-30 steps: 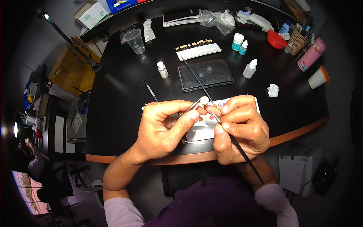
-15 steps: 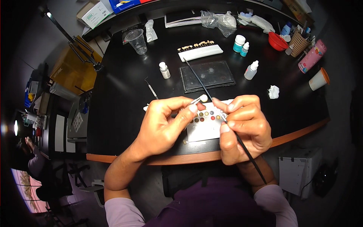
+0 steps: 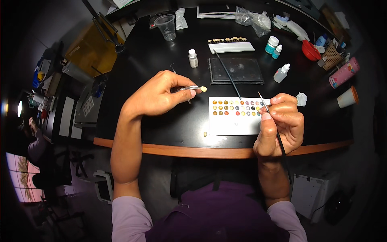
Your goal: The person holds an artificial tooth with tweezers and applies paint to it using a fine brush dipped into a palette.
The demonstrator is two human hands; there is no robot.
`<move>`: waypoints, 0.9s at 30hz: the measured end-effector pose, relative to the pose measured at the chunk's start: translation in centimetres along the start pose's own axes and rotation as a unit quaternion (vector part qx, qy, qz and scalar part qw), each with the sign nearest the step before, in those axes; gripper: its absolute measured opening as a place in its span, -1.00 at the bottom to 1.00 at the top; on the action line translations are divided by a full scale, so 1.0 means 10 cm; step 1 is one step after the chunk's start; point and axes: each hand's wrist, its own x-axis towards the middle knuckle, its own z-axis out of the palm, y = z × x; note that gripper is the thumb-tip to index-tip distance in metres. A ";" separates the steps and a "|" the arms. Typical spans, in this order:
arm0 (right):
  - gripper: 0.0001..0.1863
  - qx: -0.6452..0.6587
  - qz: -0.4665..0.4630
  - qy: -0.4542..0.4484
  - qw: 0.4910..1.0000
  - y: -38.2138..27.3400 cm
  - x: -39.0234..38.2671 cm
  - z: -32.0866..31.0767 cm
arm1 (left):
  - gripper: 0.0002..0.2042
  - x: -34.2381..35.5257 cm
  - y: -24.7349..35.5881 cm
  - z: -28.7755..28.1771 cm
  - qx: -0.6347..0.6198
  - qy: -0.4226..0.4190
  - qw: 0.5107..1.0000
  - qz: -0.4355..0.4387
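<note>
I see my left hand [image 3: 159, 97] pinching thin metal tweezers [image 3: 189, 88] that hold a small cream tooth-shaped piece [image 3: 204, 89], at nine o'clock of the white palette card of colour dots [image 3: 236, 121]. My right hand [image 3: 280, 125] grips a fine dark-handled brush [image 3: 276, 133]; I judge steadying both wrists on the black table [image 3: 161, 129] helps. The bristle tip is too small to make out.

"What is the worktop [image 3: 161, 72] like?"

"It is black with a brown wood edge."

"What lies on it?"

"A white card of colour dots [image 3: 236, 116], a dark flat plate [image 3: 237, 71], a long thin brush [image 3: 227, 74], a white strip with little teeth [image 3: 231, 46], small bottles [image 3: 193, 58], a clear cup [image 3: 166, 27] and one tiny tooth [image 3: 205, 133]."
</note>
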 end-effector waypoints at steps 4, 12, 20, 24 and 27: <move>-0.85 -0.007 0.007 0.001 1.000 -0.01 -0.06 -0.02 | -0.70 0.00 -0.01 -0.08 -0.029 -0.040 0.999 0.001; -0.80 -0.022 0.059 -0.008 0.998 -0.03 -0.20 0.08 | -0.77 -0.01 -0.02 -0.13 -0.074 -0.078 0.994 -0.032; -0.76 -0.071 0.107 -0.019 0.992 -0.21 -0.48 -0.31 | -0.82 -0.40 0.28 0.35 0.127 0.005 0.992 -0.017; -0.77 -0.047 0.136 -0.011 0.989 -0.26 -0.64 -0.44 | -0.74 -0.60 0.27 0.73 0.127 0.128 0.983 -0.028; -0.78 -0.064 0.114 -0.030 0.991 -0.27 -0.69 -0.47 | -0.73 -0.59 0.23 0.93 0.126 0.169 0.977 -0.030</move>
